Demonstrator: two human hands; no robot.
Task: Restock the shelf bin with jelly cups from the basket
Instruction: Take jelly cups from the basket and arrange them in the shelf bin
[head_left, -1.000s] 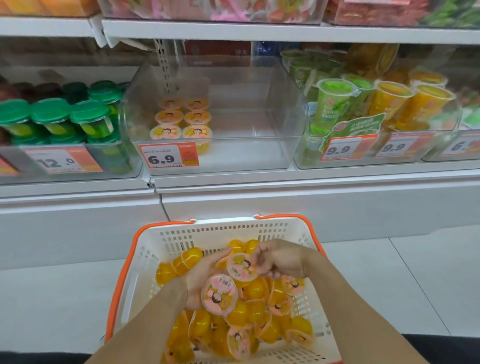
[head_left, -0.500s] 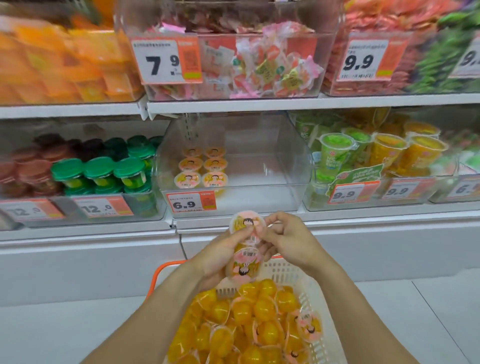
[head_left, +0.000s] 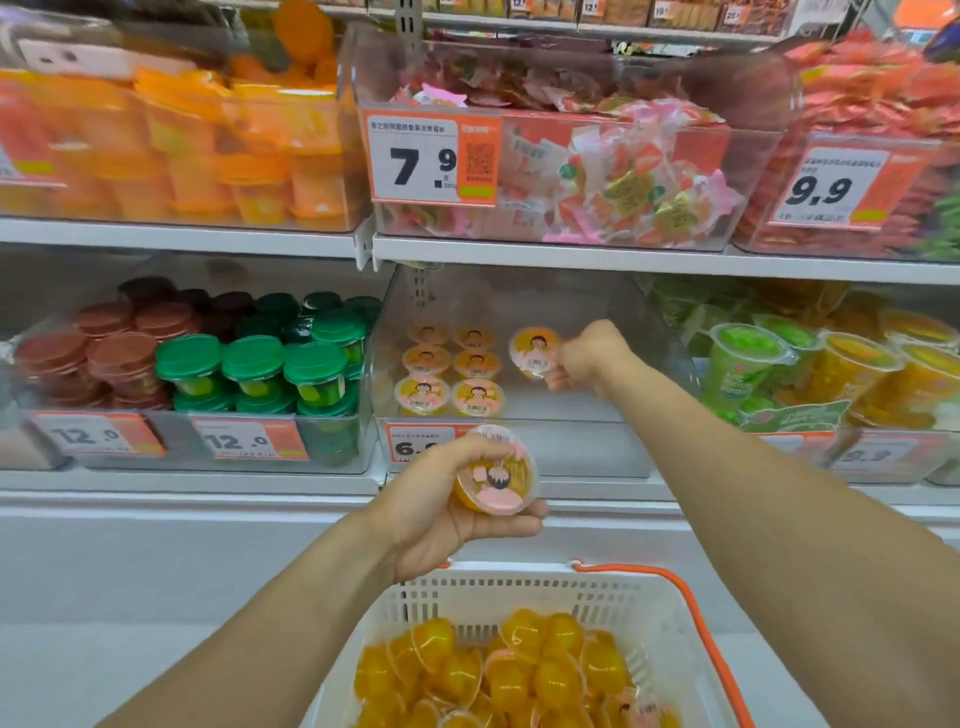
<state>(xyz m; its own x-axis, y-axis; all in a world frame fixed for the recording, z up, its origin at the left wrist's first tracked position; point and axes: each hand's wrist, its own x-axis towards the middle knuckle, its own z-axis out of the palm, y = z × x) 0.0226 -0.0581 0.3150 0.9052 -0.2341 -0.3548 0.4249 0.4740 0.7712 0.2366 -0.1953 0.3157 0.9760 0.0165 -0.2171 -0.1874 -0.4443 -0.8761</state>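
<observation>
The right hand (head_left: 584, 358) pinches a jelly cup (head_left: 535, 352) inside the clear shelf bin (head_left: 571, 447), beside six stocked cups (head_left: 451, 366); the left hand's (head_left: 447, 512) grip holds another cup (head_left: 496, 475) above the basket (head_left: 519, 587).

We see a white shelf (head_left: 260, 483) carrying the clear shelf bin (head_left: 571, 447) at twelve o'clock, a bin of green-lidded cups (head_left: 254, 364) at nine, green and yellow cups (head_left: 831, 364) at three.
</observation>
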